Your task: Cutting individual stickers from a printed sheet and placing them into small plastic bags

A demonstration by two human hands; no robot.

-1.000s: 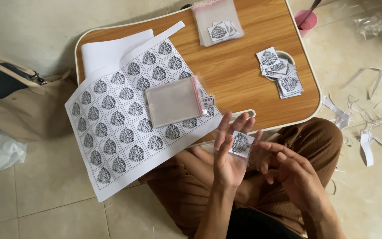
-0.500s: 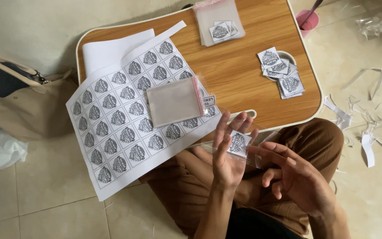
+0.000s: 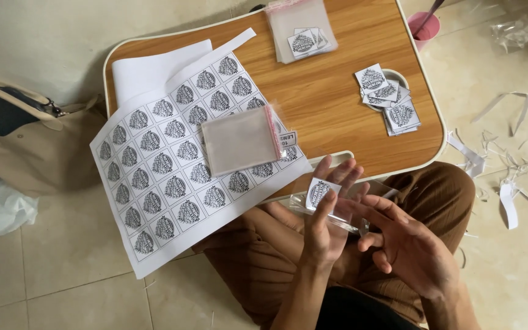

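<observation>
My left hand point(image 3: 325, 226) holds a small square paper label point(image 3: 319, 193) against its fingers with the thumb, together with a thin clear plastic sleeve point(image 3: 331, 219) lying across the palm. My right hand point(image 3: 404, 241) hovers just to the right, fingers spread, fingertips near the sleeve's end. Both hands are over my lap in brown trousers point(image 3: 435, 189), at the near edge of a small wooden lap table point(image 3: 325, 91). A printed sheet of round labels point(image 3: 172, 165) hangs off the table's left side, with a stack of clear sleeves point(image 3: 239, 139) on it.
A pile of cut labels point(image 3: 389, 101) lies at the table's right. More sleeves with labels point(image 3: 300, 24) sit at the far edge. A pink cup point(image 3: 424, 25) stands on the floor, paper offcuts point(image 3: 508, 183) to the right, a beige bag point(image 3: 25, 140) left.
My left hand has lowered slightly with the label. My right hand's fingers have spread and shifted down beside the sleeve.
</observation>
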